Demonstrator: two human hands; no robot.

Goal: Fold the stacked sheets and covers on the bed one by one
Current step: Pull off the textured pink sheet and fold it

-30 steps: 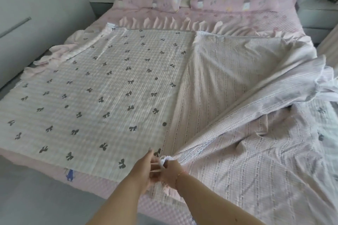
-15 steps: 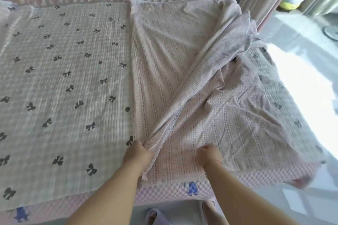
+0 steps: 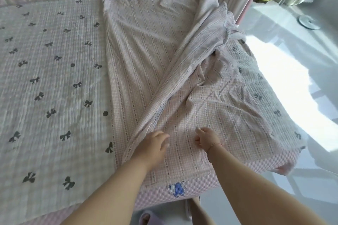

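Two bare hands rest on a pink checked sheet (image 3: 146,64) spread across the bed: the left hand (image 3: 155,142), fingers loosely extended, beside a diagonal fold, the right hand (image 3: 207,138), fingers relaxed, just beside it. Left of both lies a bow-print cover (image 3: 51,82); pink slippers (image 3: 145,218) show below.

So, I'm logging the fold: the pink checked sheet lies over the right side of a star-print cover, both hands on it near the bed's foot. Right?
Not quite: the head view shows the cover printed with dark bows, not stars. The pink checked sheet and both hands, left hand and right hand, are as you say.
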